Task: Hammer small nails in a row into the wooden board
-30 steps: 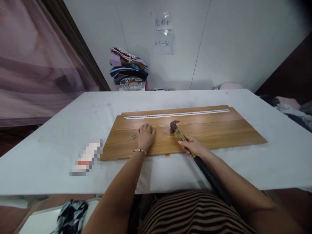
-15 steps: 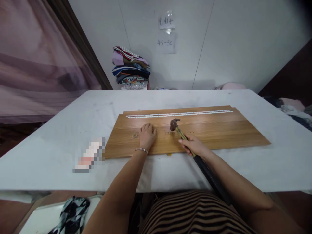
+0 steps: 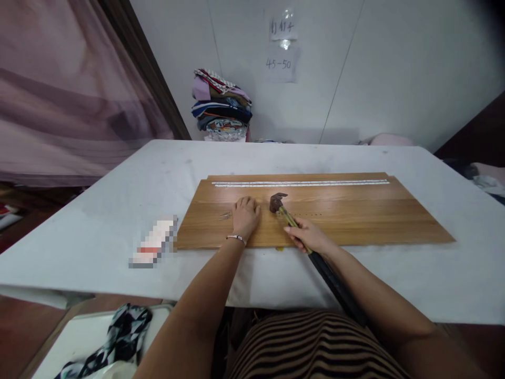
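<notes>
My right hand (image 3: 310, 234) is wrapped around a claw hammer (image 3: 292, 218), low on its yellowish shaft, above the dark grip. The rusty hammer head hangs over the middle of a wooden board (image 3: 363, 229), just left of a row of several small nails or nail marks (image 3: 310, 215). My left hand (image 3: 246, 215) lies palm down on the board, left of the hammer head, holding nothing that I can see. Its fingers rest on the wood, their tips partly hidden. Beside it lies a small group of loose nails (image 3: 225, 215).
Two white measuring strips (image 3: 300, 183) run along the board's far side. The board lies on a white-covered table (image 3: 106, 210). A blurred-out flat object (image 3: 154, 242) lies left of the board. Folded clothes (image 3: 222, 108) are stacked behind the table, and patterned cloth (image 3: 128, 331) lies on a white stool.
The hammer has moved left along the board, toward my left hand. The left hand stays on the board. The whole view has shifted slightly.
</notes>
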A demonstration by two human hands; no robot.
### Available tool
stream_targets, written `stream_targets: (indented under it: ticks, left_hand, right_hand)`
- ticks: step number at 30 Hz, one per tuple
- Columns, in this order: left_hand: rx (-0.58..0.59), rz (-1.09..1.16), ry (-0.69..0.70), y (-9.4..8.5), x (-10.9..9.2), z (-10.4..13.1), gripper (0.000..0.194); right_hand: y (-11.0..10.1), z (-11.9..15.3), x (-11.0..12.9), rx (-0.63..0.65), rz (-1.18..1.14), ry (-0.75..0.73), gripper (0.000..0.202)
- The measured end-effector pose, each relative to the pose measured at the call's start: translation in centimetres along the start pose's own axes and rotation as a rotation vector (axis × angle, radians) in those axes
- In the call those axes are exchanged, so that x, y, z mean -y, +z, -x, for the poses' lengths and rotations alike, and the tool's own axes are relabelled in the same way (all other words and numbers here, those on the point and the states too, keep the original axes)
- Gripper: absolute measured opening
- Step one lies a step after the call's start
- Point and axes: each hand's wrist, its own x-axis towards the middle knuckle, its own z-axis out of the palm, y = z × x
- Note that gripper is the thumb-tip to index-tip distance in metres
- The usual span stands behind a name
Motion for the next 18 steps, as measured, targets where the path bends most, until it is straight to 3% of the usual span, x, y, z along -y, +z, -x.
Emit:
stream_targets:
  ticks: [18]
  left_hand:
    - [0.042,0.011,-0.030,-0.37,-0.41,-0.03,0.026]
  right_hand:
    - [-0.62,0.17,-0.29,-0.002,0.043,0.013,0.034]
